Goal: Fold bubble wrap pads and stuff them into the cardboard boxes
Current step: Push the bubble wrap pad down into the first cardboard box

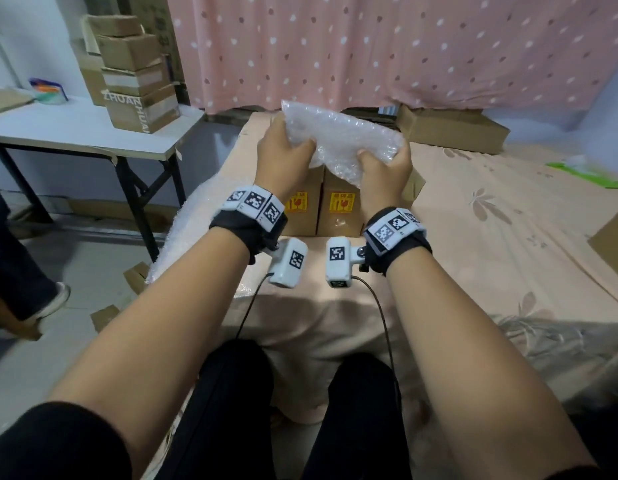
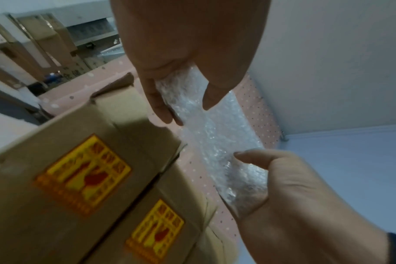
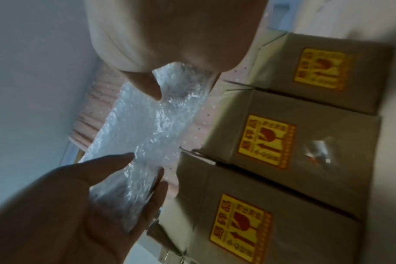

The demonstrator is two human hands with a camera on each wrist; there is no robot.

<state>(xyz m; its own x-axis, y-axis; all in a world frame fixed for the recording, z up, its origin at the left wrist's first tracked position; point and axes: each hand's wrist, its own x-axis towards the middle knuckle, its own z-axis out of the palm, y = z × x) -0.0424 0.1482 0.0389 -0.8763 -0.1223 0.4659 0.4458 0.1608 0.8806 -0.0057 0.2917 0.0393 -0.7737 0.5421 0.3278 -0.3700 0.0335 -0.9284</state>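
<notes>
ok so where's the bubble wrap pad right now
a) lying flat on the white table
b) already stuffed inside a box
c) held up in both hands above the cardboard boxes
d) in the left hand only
c: the head view shows the left hand and right hand each gripping an end of the bubble wrap pad, raised above the cardboard boxes with yellow labels.

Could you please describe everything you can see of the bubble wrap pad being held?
The bubble wrap pad is clear, glossy, bubbled plastic, crumpled and folded into a thick oblong bundle. It is held in the air, tilted, above the cardboard boxes. The left hand grips one end and the right hand grips the other.
</notes>
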